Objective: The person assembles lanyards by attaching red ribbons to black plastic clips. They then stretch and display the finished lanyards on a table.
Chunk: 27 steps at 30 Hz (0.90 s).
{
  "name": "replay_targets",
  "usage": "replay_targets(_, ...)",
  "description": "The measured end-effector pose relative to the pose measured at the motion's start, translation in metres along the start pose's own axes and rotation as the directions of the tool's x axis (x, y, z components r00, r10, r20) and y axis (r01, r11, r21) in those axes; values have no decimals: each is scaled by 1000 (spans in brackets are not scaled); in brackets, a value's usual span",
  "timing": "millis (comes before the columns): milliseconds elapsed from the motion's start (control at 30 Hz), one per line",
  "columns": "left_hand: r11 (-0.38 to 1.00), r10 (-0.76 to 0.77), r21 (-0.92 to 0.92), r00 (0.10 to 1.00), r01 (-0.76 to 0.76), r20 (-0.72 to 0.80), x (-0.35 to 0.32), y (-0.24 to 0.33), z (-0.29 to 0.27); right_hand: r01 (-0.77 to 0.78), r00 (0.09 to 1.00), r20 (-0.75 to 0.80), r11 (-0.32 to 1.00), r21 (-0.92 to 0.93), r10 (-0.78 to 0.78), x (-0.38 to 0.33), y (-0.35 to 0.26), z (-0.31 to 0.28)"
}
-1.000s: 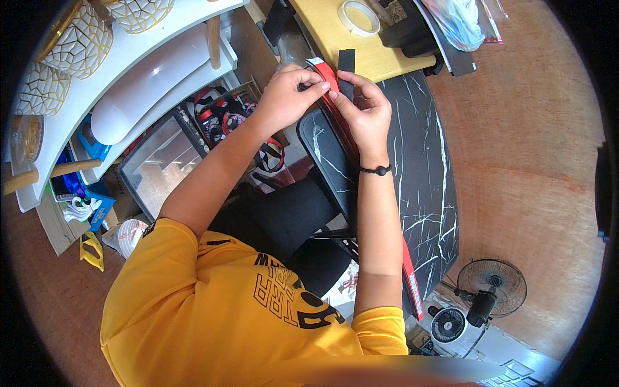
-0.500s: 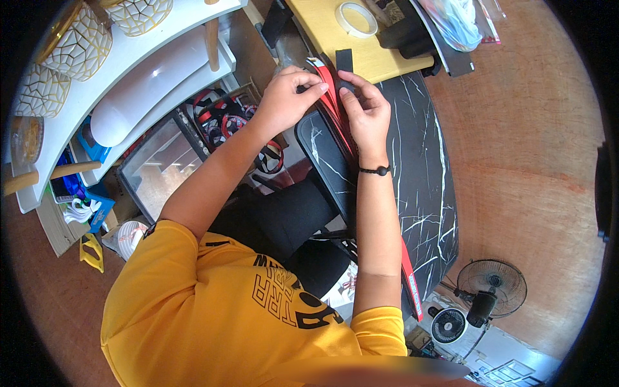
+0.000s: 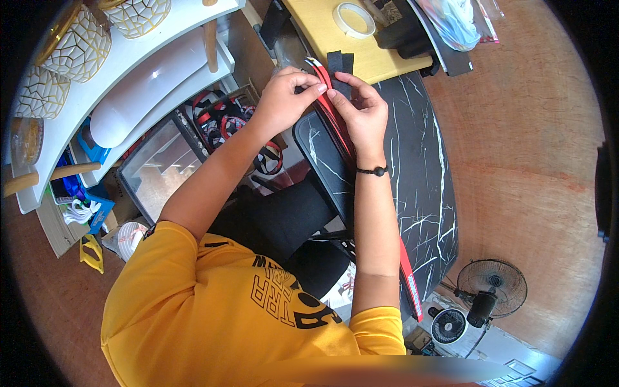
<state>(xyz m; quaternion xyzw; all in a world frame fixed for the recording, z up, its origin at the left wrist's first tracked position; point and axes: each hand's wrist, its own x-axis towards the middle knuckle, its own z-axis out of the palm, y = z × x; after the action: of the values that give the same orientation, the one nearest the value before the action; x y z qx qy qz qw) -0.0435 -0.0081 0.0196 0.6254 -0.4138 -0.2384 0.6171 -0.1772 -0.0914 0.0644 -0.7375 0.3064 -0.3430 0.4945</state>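
Observation:
A bundle of long red and black straps [image 3: 341, 132] runs slantwise over the edge of the black marbled table. My left hand [image 3: 287, 97] is closed on the bundle near its far end, thumb and forefinger pinching the red straps. Beside it, my right hand [image 3: 366, 119] is closed too, its thumb against the straps and its forefinger behind the black ones. Two flat black strap ends [image 3: 340, 61] stick up beyond my right fingertips, slightly fanned apart. The near end of a red strap [image 3: 411, 284] with pale print shows past my right forearm.
A yellow table [image 3: 316, 19] with a tape roll [image 3: 340, 19] stands beyond the marbled table [image 3: 419, 161]. Left are a white shelf [image 3: 187, 39] and a bin of coiled straps [image 3: 225, 122]. Fans [image 3: 449, 326] stand at lower right.
A second black strap end now shows beside the first above my right hand. My right thumb and fingers have shifted slightly left, closer to the red straps. My left hand has hardly moved.

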Motion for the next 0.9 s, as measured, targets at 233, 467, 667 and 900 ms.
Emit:
replay_targets(233, 1000, -12, 7, 1000, 12, 0, 0, 2, 1, 115, 992, -59, 993, 12, -114, 3, 3, 0)
replay_targets(467, 998, 34, 45, 999, -36, 25, 4, 2, -1, 40, 999, 43, 983, -177, -33, -1, 4, -5)
replay_targets(667, 964, 75, 252, 996, -86, 54, -1, 6, -8, 264, 963, -6, 949, -171, -269, 5, 3, 1)
replay_targets(900, 943, 188, 259, 976, -210, 106, 3, 7, -21, 161, 987, 45, 956, -244, -154, 1, -7, -3)
